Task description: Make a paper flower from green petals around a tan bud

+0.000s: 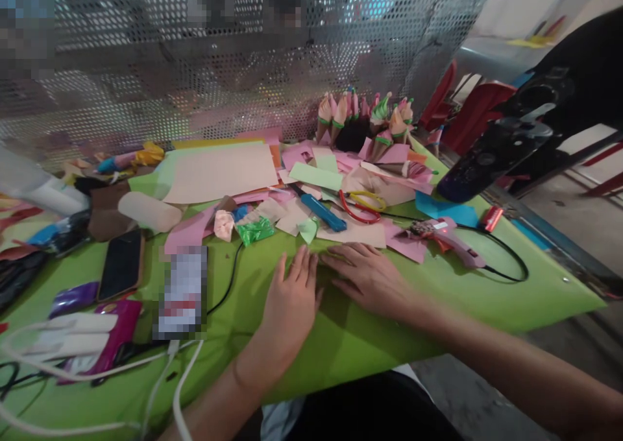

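Note:
My left hand (292,295) rests palm down on the green tabletop (370,344), its fingers stretched forward and nothing held. Beside it lies my right hand (367,275), also flat and empty, with its fingers pointing left towards the left hand. Just beyond the fingertips sit a small pale green paper scrap (307,229) and a crumpled shiny green wrapper (256,231). Farther back are a blue-handled tool (324,212), which looks like a cutter, and scissors with a red and yellow handle (361,209). A pink glue gun (455,241) lies to the right.
Paper cones with swirled tops (382,120) stand at the back before a perforated metal panel (219,71). Paper sheets (228,172) cover the rear. A dark phone (121,264), a lit phone (182,292) and white cables (182,382) occupy the left. A red battery (492,218) is at right.

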`<state>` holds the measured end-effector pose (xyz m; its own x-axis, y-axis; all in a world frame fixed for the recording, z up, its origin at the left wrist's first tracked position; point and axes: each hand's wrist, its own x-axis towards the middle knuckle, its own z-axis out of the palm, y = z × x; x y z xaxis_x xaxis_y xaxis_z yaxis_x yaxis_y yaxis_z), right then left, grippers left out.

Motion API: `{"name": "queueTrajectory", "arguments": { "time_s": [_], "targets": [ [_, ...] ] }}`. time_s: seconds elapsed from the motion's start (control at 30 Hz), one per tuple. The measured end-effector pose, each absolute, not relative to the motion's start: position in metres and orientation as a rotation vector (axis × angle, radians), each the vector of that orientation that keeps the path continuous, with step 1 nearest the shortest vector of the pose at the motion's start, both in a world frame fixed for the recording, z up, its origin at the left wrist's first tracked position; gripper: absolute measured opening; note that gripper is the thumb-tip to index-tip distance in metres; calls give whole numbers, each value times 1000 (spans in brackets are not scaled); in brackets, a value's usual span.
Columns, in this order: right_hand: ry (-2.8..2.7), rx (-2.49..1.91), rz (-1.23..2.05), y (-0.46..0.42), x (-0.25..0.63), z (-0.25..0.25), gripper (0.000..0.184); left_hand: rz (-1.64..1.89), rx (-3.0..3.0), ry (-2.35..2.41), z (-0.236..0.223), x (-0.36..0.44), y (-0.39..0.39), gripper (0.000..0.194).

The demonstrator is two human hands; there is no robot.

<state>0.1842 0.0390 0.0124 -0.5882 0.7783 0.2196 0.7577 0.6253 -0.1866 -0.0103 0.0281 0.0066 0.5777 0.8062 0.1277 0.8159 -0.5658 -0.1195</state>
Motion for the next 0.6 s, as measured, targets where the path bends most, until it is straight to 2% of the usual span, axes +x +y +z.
{"name": "queueTrajectory", "arguments": {
  "time_s": [0.6],
  "targets": [
    [-2569,-1333,82,44,183,9,38,-53,-2643,-1393,7,-6,42,50]
  ]
}}
